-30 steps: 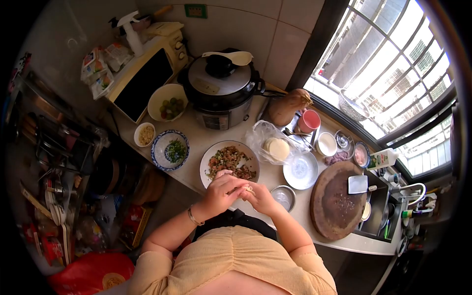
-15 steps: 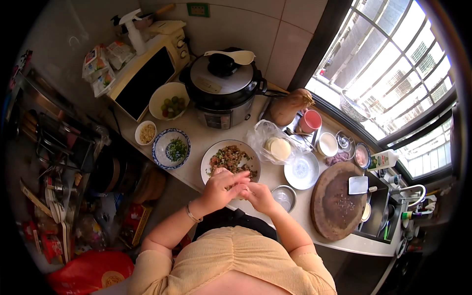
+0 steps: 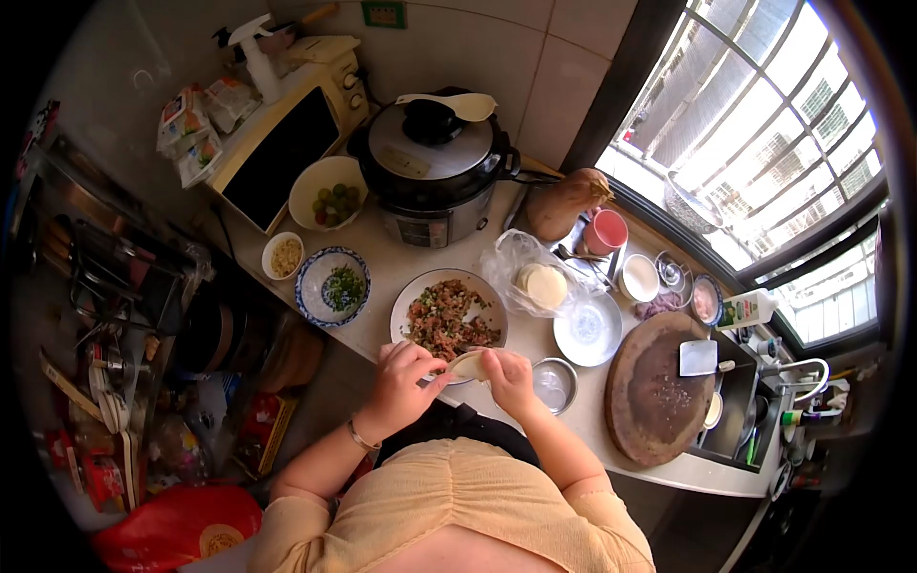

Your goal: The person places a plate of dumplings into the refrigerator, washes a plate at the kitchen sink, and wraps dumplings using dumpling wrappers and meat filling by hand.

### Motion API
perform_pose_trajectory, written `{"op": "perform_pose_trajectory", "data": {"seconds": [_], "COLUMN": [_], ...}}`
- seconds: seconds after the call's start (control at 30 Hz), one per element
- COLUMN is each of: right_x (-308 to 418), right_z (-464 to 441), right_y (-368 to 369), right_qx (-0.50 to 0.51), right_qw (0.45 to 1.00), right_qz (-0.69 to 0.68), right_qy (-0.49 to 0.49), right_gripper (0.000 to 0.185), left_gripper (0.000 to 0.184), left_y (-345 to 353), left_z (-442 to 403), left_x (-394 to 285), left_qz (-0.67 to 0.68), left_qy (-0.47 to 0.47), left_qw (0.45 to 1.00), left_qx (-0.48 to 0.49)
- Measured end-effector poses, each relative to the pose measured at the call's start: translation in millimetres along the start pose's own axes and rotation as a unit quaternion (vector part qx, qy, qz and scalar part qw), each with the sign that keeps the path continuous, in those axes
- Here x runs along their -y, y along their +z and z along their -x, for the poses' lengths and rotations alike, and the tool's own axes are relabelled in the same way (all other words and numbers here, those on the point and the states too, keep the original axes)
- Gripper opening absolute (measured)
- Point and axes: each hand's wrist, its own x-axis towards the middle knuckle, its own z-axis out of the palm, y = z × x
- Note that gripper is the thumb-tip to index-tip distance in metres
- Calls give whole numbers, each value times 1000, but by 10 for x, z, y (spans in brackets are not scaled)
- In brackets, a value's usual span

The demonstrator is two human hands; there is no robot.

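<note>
A pale, round dumpling wrapper (image 3: 467,365) is held up between my hands, just over the near rim of a white bowl (image 3: 399,304) of minced filling (image 3: 449,313). My right hand (image 3: 509,380) pinches the wrapper's right side between thumb and fingers. At its left edge, the fingers of my left hand (image 3: 409,378) are closed, thumb and fingertips against the wrapper. Whether filling lies inside the wrapper is hard to see. Behind the bowl, to the right, a stack of wrappers (image 3: 544,286) sits in a clear plastic bag (image 3: 506,258).
A white plate (image 3: 586,329) and a small metal bowl (image 3: 553,386) stand on the right, beside a round wooden chopping board (image 3: 650,411). Left are a blue-patterned bowl (image 3: 308,296) of chopped greens and a small bowl of minced garlic (image 3: 286,258). An electric pressure cooker (image 3: 435,177) stands behind.
My hands were overlapped with fingers crossed; now they have drawn apart sideways. The wrapper shows between them, and more of the filling bowl is uncovered.
</note>
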Motion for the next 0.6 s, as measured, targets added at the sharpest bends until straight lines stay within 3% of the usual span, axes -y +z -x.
{"op": "perform_pose_trajectory", "data": {"seconds": [0.2, 0.4, 0.5, 0.6], "right_x": [-9, 14, 30, 94], "right_z": [23, 33, 53, 44], "right_y": [24, 4, -7, -49], "right_qx": [-6, -43, -90, -113], "right_qw": [999, 987, 984, 976], "right_qz": [16, 112, 76, 100], "right_qy": [-44, -103, -132, -157], "right_gripper": [19, 15, 15, 14], "left_gripper": [15, 14, 9, 10], "left_y": [138, 69, 130, 214], "left_z": [37, -6, 50, 127], "left_x": [25, -99, -156, -70], "left_qz": [32, 22, 89, 283], "left_qy": [-24, 107, -36, -241], "left_qw": [999, 994, 992, 927], "left_qx": [9, 1, -84, -43]}}
